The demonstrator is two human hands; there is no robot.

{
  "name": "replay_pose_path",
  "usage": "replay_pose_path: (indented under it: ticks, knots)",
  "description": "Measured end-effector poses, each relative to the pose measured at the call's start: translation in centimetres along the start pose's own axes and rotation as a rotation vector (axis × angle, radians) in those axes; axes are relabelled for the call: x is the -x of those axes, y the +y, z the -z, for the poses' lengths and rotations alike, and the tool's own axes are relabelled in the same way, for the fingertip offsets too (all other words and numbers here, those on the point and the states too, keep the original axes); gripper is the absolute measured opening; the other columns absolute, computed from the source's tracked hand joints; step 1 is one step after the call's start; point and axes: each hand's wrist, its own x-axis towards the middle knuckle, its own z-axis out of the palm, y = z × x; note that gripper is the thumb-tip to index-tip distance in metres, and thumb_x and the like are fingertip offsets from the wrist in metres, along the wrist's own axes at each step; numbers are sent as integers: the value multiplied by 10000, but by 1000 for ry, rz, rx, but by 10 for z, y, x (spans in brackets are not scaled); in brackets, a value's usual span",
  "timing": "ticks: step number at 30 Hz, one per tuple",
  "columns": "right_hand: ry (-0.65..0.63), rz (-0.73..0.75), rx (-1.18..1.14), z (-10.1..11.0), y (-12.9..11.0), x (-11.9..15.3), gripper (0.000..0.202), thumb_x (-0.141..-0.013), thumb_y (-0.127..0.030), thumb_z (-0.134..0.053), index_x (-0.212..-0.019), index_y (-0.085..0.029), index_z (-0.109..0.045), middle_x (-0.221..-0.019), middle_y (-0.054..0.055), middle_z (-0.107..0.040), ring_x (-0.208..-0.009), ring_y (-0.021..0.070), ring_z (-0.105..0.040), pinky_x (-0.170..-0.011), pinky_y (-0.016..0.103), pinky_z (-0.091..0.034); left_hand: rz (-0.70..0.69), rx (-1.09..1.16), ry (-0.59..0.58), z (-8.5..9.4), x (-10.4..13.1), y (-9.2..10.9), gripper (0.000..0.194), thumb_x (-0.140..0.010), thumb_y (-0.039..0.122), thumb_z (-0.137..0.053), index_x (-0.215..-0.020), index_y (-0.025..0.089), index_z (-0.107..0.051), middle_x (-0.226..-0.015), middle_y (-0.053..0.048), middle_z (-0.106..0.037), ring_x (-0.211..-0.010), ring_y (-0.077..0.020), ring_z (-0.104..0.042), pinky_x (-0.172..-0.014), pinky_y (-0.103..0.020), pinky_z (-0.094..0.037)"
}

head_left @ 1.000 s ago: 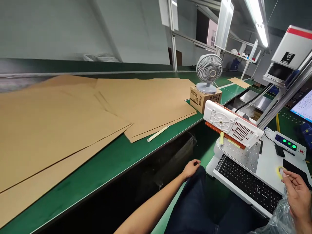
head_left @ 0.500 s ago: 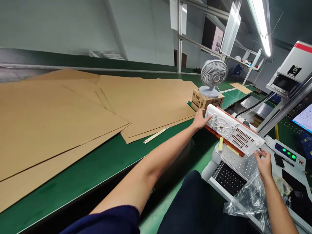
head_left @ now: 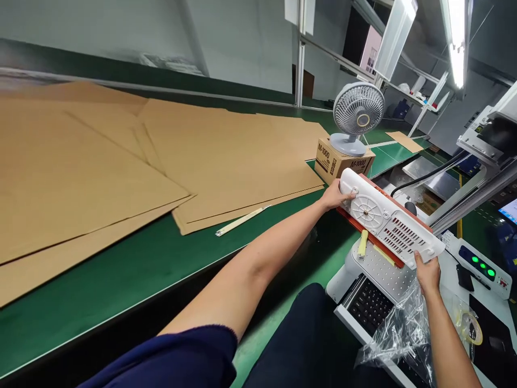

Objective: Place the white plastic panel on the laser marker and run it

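A long white plastic panel (head_left: pixel 388 218) with a round spoked grille and rows of slots lies tilted over a red-orange fixture (head_left: pixel 390 249). My left hand (head_left: pixel 337 195) grips its upper left end, thumb on the face. At the lower right end my right hand (head_left: pixel 427 270) holds the panel's edge, thumb on top and the other fingers hidden beneath. Under the fixture is a perforated metal plate (head_left: pixel 377 275), with a yellow piece (head_left: pixel 363 243) at the fixture's near side. Clear plastic film (head_left: pixel 404 323) hangs just below my right hand.
Cardboard sheets (head_left: pixel 226 156) cover much of the green bench (head_left: pixel 121 291), with a pale strip (head_left: pixel 242 221) beside them. A fan (head_left: pixel 358 116) stands on a box (head_left: pixel 341 161). A keyboard (head_left: pixel 369 304), tape roll (head_left: pixel 470 328) and control panel (head_left: pixel 480 264) are at the right.
My right hand has closed on the panel's lower right end, where its fingers were apart beside it. My left hand keeps its grip. The camera view has shifted.
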Motion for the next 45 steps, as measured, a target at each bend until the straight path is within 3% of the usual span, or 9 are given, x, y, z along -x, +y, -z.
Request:
replay_pose_path:
  ticks: [4,9,15,20,25,33,39,45]
  knots:
    - [3,-28,34,-7,1,1,859,-744,-852,-603,-1199,-135,-733,-1199,270,-746,-1192,522,-671,-1048,612,-507,-3,-54,-6,1,2,-12,867,-725,642,-911,-1370,215,-519,-1370,-123,-663,-1216,-348,-638,-1018,-460,-515]
    - [19,-26,38,-8,-1,5,866,-766,-854,-597,-1237,-139,-726,-1235,263,-740,-1204,514,-666,-1065,615,-500,-12,-84,12,1,5,-13,864,-749,668,-885,-1390,232,-505,-1338,-106,-672,-1184,-342,-643,-976,-442,-523]
    - [-2,-28,17,-8,2,2,906,-758,-885,-595,-1274,-151,-719,-1238,245,-748,-1223,499,-673,-1072,596,-503,-38,-71,14,-3,5,-14,842,-776,650,-867,-1410,223,-514,-1406,-117,-652,-1233,-350,-634,-1046,-453,-525]
    - [-15,-23,4,-6,0,-2,924,-720,-912,-575,-1211,-142,-719,-1226,256,-748,-1197,488,-692,-1050,574,-525,-20,-60,29,-1,-2,-4,826,-713,599,-928,-1343,211,-561,-1345,-131,-679,-1206,-369,-640,-1037,-468,-534]
    - [11,-4,13,3,-12,5,932,-691,-952,-553,-1121,-138,-699,-1156,303,-742,-1145,534,-696,-994,607,-544,-26,-7,54,7,-3,11,823,-629,552,-984,-1269,203,-603,-1218,-120,-714,-1111,-350,-665,-950,-431,-567]
    - [-5,42,36,28,-31,25,809,-741,-912,-571,-1094,-196,-706,-1151,236,-769,-1152,531,-701,-961,587,-553,-24,71,82,18,18,10,828,-654,576,-947,-1295,184,-599,-1271,-139,-706,-1155,-356,-662,-975,-438,-551]
    - [12,72,57,47,-55,47,772,-737,-893,-582,-1065,-209,-730,-1157,231,-775,-1148,521,-705,-944,576,-556,-29,165,92,37,43,24,864,-613,578,-967,-1294,177,-617,-1270,-142,-709,-1174,-367,-653,-1033,-470,-532]
    - [38,138,84,98,-99,83,678,-660,-939,-637,-798,-277,-669,-916,229,-751,-948,523,-707,-878,643,-553,-30,333,116,75,79,44,864,-635,502,-971,-1351,171,-617,-1353,-141,-702,-1237,-343,-637,-1096,-448,-516]
